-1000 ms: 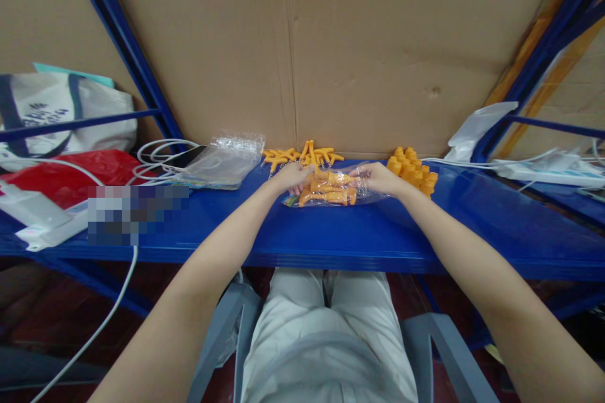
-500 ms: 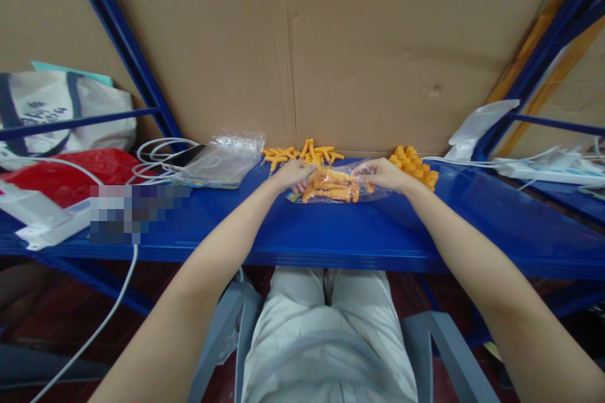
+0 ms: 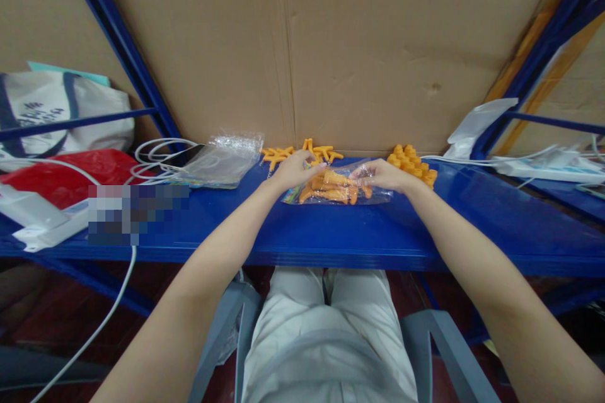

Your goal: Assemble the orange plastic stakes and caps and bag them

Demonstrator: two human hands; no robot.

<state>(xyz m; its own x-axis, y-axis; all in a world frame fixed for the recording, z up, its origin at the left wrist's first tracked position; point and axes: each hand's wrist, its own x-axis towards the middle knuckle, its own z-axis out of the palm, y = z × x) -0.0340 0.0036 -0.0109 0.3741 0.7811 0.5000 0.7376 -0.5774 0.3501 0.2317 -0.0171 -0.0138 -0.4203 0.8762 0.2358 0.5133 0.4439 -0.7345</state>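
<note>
A clear plastic bag (image 3: 382, 196) lies on the blue table in front of me, with several orange plastic pieces (image 3: 331, 190) inside. Above its left end is my left hand (image 3: 297, 170), thumb and fingers apart, gripping nothing that I can see. My right hand (image 3: 385, 174) pinches the bag's upper edge toward its right end. Just behind my left hand are several orange branched pieces (image 3: 278, 155), some with small chains. A cluster of orange knobbed cylinders (image 3: 412, 164) stands beyond my right hand.
Flat clear bags (image 3: 220, 164) are stacked at the left, by coiled white cables (image 3: 158, 154) and a red bag (image 3: 89, 170). White power strips (image 3: 51, 227) sit at both sides. A cardboard wall (image 3: 359, 44) closes the back, between blue posts (image 3: 113, 31).
My left hand has lifted off the bag and its fingers have spread, toward the branched pieces. The bag has flattened slightly to the left. My right hand has barely moved.
</note>
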